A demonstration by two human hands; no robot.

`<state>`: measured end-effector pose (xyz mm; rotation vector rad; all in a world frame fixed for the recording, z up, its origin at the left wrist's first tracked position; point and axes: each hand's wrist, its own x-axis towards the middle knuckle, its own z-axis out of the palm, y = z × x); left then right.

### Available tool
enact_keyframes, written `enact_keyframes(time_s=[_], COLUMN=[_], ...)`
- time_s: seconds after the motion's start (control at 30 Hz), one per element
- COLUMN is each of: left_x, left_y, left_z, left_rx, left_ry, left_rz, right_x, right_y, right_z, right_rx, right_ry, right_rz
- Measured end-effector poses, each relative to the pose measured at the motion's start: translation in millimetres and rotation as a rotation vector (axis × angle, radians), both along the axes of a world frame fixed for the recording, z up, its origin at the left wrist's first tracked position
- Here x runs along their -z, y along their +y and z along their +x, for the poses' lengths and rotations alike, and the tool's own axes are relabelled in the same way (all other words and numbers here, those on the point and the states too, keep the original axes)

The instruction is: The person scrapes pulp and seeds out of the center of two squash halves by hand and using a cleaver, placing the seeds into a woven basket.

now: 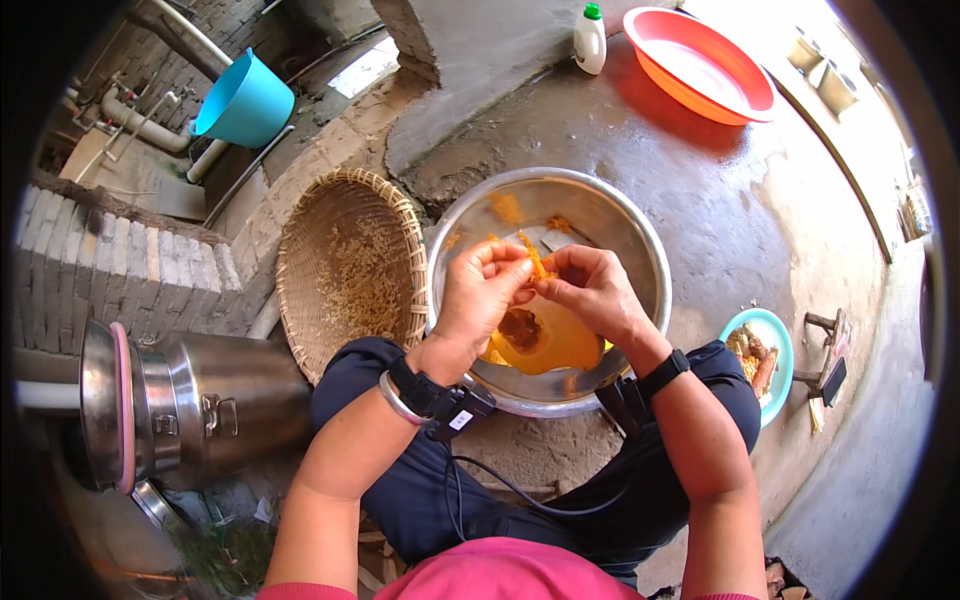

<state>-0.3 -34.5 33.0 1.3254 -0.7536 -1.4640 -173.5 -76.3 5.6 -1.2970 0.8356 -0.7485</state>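
Observation:
Both hands meet over a wide stainless-steel basin (658,270) between the knees. My left hand (480,289) pinches one end of some stringy orange pumpkin pulp (534,251), and my right hand (600,289) grips it from the other side. Below the fingers, a large piece of orange pumpkin (574,341) lies in the basin, with a brown, hollowed spot facing up. Another clump of orange pulp (559,223) rests near the basin's far side. Beside it is a pale flat thing, partly covered by my hands; what it is I cannot tell.
A woven bamboo basket (296,262) with scattered grains stands left of the basin, near a large steel canister (225,405). At right sits a turquoise plate (780,352) of food pieces beside a small stool (823,352). Farther off are a red tub (652,45), white bottle (590,45) and blue bucket (251,105).

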Motion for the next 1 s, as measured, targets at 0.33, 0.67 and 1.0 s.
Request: enact_keyframes(time_s=[0.33, 0.67, 1.0], left_x=[10.5, -1.6, 6.8], left_y=[0.8, -2.1, -4.9], left_z=[-5.6, -17.7, -10.4], left_rx=[0.096, 0.129, 0.077], left_ry=[0.002, -0.165, 0.015], left_rz=[-0.103, -0.244, -0.175], right_x=[-2.8, 6.1, -1.9], right_y=[-7.3, -6.2, -3.0], right_z=[-11.5, -8.2, -9.7], right_rx=[0.110, 0.075, 0.074], right_ry=[-0.345, -0.415, -0.363], right_rz=[0.443, 0.419, 0.458])
